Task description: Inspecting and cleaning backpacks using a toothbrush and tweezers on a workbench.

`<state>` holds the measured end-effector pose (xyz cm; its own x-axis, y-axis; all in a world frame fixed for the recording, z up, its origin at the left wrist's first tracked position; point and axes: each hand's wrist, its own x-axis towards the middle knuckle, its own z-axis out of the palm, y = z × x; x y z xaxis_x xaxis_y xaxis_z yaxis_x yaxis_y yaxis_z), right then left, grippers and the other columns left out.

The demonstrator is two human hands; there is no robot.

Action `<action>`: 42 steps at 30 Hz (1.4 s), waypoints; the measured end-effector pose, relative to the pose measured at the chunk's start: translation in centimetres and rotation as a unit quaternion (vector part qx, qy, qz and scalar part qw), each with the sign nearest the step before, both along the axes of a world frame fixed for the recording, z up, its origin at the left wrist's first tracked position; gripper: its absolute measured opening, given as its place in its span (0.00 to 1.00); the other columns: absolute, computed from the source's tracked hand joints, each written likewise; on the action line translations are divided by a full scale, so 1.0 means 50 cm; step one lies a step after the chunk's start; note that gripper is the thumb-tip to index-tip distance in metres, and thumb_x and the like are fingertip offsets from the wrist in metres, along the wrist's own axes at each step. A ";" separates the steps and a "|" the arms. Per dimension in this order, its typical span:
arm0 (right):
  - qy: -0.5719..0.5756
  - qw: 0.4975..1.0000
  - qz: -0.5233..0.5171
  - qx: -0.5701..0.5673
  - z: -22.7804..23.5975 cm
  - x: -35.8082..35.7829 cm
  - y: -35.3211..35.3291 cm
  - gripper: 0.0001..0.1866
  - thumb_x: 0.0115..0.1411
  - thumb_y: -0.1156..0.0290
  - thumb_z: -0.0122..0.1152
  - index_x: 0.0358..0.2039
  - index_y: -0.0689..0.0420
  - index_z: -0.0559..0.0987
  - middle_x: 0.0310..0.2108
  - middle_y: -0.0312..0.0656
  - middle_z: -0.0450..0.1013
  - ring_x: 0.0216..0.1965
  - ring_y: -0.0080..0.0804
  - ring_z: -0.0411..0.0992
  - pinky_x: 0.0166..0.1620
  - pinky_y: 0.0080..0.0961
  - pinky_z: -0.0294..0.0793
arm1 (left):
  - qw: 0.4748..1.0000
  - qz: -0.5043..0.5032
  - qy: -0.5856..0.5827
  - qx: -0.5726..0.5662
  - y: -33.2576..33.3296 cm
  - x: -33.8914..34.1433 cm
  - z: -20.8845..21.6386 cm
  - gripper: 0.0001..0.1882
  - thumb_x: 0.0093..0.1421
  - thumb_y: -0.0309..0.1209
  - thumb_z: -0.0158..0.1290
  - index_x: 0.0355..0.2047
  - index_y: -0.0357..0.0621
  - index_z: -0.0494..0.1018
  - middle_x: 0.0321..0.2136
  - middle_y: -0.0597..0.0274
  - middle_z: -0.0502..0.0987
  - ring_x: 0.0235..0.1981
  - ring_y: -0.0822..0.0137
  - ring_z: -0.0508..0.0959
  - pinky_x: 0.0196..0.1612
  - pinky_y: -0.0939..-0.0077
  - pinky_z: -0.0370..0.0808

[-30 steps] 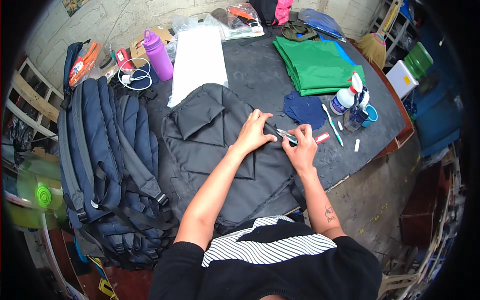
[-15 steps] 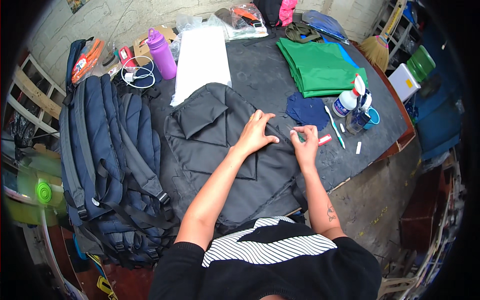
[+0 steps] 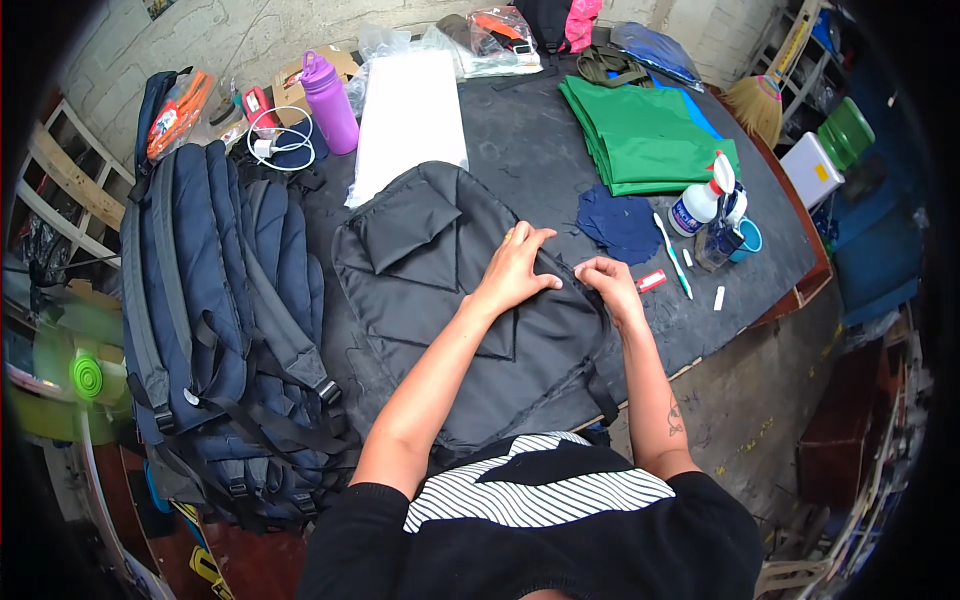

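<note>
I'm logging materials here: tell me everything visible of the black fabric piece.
The black fabric piece looks smooth, faintly shiny and synthetic, with a rounded far end, seams and a raised, folded section. Wrinkled, it lies on the dark table. The left hand rests on it; the right hand is at its right edge, contact unclear.

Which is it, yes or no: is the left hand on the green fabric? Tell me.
No, the left hand lies on the black fabric piece, apart from the green fabric.

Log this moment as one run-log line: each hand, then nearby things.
left hand: spread on black fabric panel | right hand: pinched near panel's right edge, held item unclear | nearby: navy cloth, spray bottle
</note>
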<state>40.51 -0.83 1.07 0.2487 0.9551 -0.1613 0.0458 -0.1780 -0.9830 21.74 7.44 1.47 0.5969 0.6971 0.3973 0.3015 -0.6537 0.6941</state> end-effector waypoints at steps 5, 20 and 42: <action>0.027 0.999 0.028 0.014 -0.008 -0.005 0.008 0.07 0.53 0.72 0.60 0.29 0.63 0.79 0.26 0.36 0.76 0.29 0.18 0.72 0.36 0.15 0.69 | 1.000 0.003 0.000 0.004 -0.001 0.002 -0.004 0.39 0.37 0.34 0.69 0.51 0.44 0.67 0.39 0.56 0.66 0.44 0.56 0.69 0.49 0.66 0.68; 0.216 0.973 0.011 -0.078 -0.039 0.003 0.002 0.05 0.55 0.71 0.60 0.28 0.59 0.79 0.26 0.35 0.76 0.24 0.20 0.73 0.30 0.15 0.72 | 1.000 -0.008 0.017 -0.022 0.005 0.007 -0.021 0.40 0.36 0.34 0.69 0.52 0.43 0.67 0.39 0.55 0.66 0.47 0.55 0.68 0.51 0.65 0.67; 0.279 0.954 0.008 -0.113 -0.061 0.018 -0.006 0.08 0.52 0.71 0.65 0.31 0.61 0.80 0.26 0.40 0.78 0.24 0.26 0.76 0.31 0.21 0.76 | 0.998 -0.020 0.032 -0.050 -0.003 0.009 -0.019 0.40 0.34 0.33 0.69 0.51 0.42 0.67 0.41 0.54 0.66 0.48 0.53 0.68 0.51 0.64 0.68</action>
